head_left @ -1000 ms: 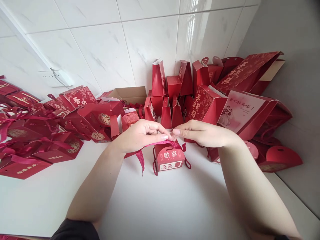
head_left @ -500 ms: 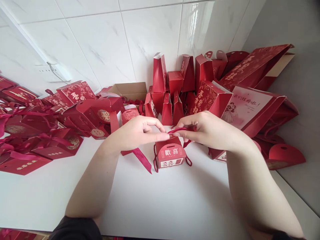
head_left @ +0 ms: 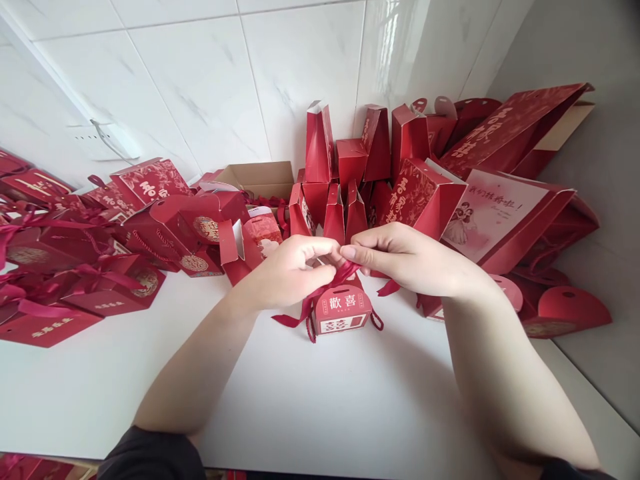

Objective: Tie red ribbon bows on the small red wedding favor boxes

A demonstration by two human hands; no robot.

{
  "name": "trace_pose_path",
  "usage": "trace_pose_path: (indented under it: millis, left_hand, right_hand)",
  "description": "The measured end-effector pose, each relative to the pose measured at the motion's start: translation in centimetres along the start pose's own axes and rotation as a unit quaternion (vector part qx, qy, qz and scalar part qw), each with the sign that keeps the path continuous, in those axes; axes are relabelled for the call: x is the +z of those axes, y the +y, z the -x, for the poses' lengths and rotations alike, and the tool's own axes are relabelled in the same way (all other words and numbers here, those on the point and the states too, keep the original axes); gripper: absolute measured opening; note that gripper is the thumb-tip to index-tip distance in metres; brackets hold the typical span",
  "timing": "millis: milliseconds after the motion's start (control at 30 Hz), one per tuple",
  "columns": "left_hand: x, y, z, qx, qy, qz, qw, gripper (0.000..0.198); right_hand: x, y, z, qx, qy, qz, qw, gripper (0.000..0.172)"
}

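Note:
A small red gift box (head_left: 342, 312) with white Chinese lettering and twisted cord loops at both sides stands on the white table (head_left: 300, 413). Just above its top, a dark red ribbon (head_left: 346, 271) is pinched between my hands. My left hand (head_left: 295, 270) grips it with thumb and bent fingers, and a loose ribbon end trails down on the box's left. From the other side, my right hand (head_left: 395, 259) closes thumb and fingers on the ribbon, their tips meeting the left fingertips. Another ribbon end shows below the right hand. The exact crossing of the ribbon is hidden by my fingers.
Red boxes with ribbons (head_left: 107, 287) crowd the left side. Behind my hands stand several tall red boxes (head_left: 319, 143) and an open cardboard carton (head_left: 260, 177). Larger printed boxes (head_left: 493, 213) lean at the right. A socket strip (head_left: 100, 141) sits on the tiled wall.
My hands have come together above the box, the right one moving left. The ribbon is now bunched between the fingertips, and its left end has swung in closer to the box.

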State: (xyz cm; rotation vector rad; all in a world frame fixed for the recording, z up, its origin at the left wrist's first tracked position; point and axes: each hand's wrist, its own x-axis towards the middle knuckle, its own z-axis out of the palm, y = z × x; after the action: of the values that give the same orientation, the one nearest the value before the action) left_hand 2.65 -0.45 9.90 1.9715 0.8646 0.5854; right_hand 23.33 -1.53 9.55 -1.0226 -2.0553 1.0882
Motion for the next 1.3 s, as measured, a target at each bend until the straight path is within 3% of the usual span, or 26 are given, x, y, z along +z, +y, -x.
trace_pose_path:
  millis: [200, 367, 533, 700, 900, 1000, 1100, 1167, 1300]
  left_hand:
    - [0.2, -0.2, -0.4, 0.000, -0.004, 0.085, 0.996, 0.016]
    - [-0.1, -0.4, -0.2, 0.020, -0.020, 0.072, 0.997, 0.019]
    - [-0.4, 0.1, 0.6, 0.077, -0.065, 0.023, 0.995, 0.017]
    - [-0.4, 0.3, 1.0, 0.091, -0.116, 0.023, 0.989, 0.011]
    - [-0.9, 0.6, 1.1, 0.055, -0.156, 0.037, 0.986, 0.010]
    - [-1.3, 0.1, 0.5, 0.001, -0.079, 0.107, 0.991, 0.021]
    - [-1.7, -0.8, -0.5, -0.062, 0.045, 0.220, 0.972, 0.032]
    - [-1.8, -1.3, -1.0, -0.101, 0.063, 0.264, 0.957, 0.036]
    - [-1.6, -1.3, -1.2, -0.136, 0.036, 0.264, 0.954, 0.039]
  right_hand:
    - [-0.1, -0.1, 0.0, -0.020, 0.002, -0.008, 1.000, 0.050]
    - [-0.2, -0.6, 0.4, -0.048, -0.018, -0.028, 0.998, 0.049]
    - [-0.7, -0.3, 0.4, -0.083, -0.001, -0.043, 0.996, 0.051]
    - [-0.9, 1.0, -0.7, -0.107, -0.026, -0.073, 0.991, 0.047]
    - [-1.5, 3.9, -2.5, -0.098, 0.032, -0.067, 0.992, 0.046]
    - [-1.7, 4.4, -2.6, -0.047, 0.059, 0.014, 0.997, 0.044]
    - [-1.7, 3.7, -2.1, -0.044, 0.153, 0.134, 0.978, 0.035]
    - [-1.4, 2.9, -1.6, -0.069, 0.168, 0.152, 0.972, 0.027]
    - [-0.4, 1.7, -1.2, -0.115, 0.079, 0.081, 0.987, 0.040]
